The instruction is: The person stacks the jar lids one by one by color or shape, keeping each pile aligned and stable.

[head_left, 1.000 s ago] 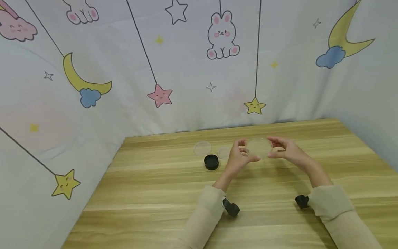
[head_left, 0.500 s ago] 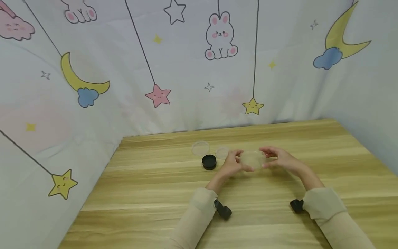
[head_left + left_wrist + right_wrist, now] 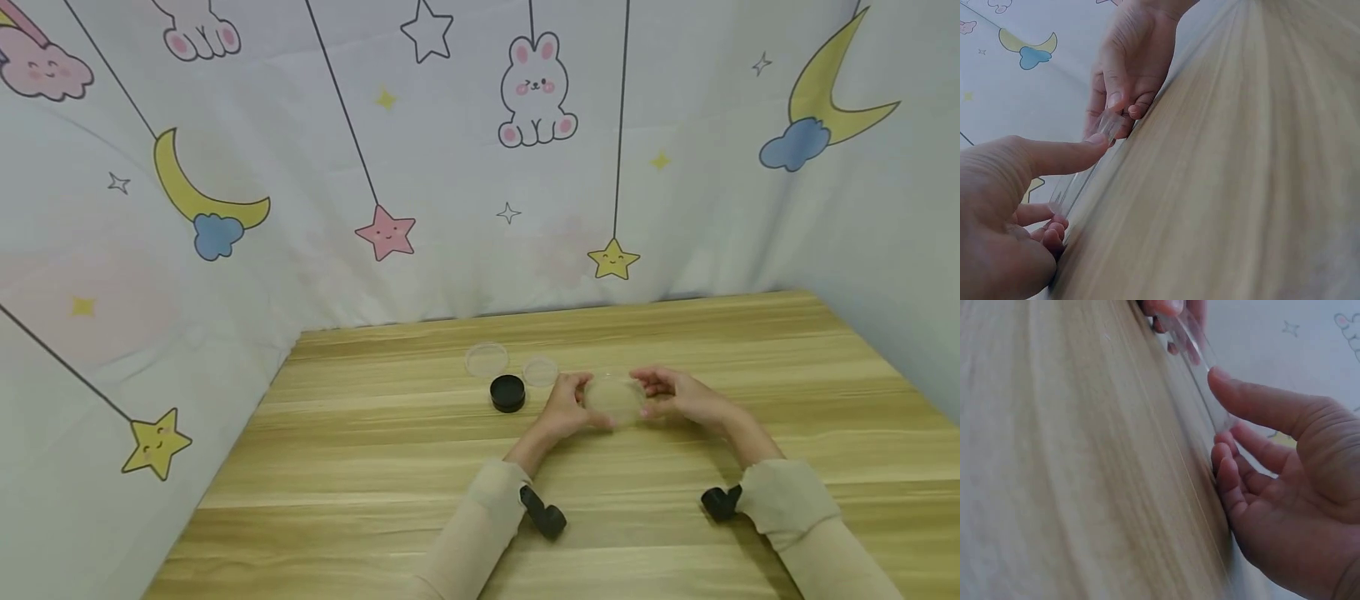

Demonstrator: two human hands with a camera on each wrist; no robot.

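Note:
A clear, shallow round petri dish [image 3: 613,400] is held flat between my two hands, just over the table or touching it; I cannot tell which. My left hand [image 3: 564,407] grips its left rim, thumb on the near side and fingers round the far side. On the opposite rim, my right hand [image 3: 686,402] holds it the same way. In the left wrist view the dish's thin clear side wall [image 3: 1075,184] shows between thumb and fingers. The right wrist view shows the right thumb [image 3: 1229,387] against the dish edge.
Left of the hands lie a larger clear round dish [image 3: 487,359], a smaller clear dish [image 3: 540,372] and a round black container [image 3: 507,392]. The wood-grain table [image 3: 360,467] ends at a printed cloth curtain [image 3: 450,275] behind and at the sides.
Both hands have brought the petri dish down and toward the near side, closer to the tabletop. The other dishes and the black container have stayed in place.

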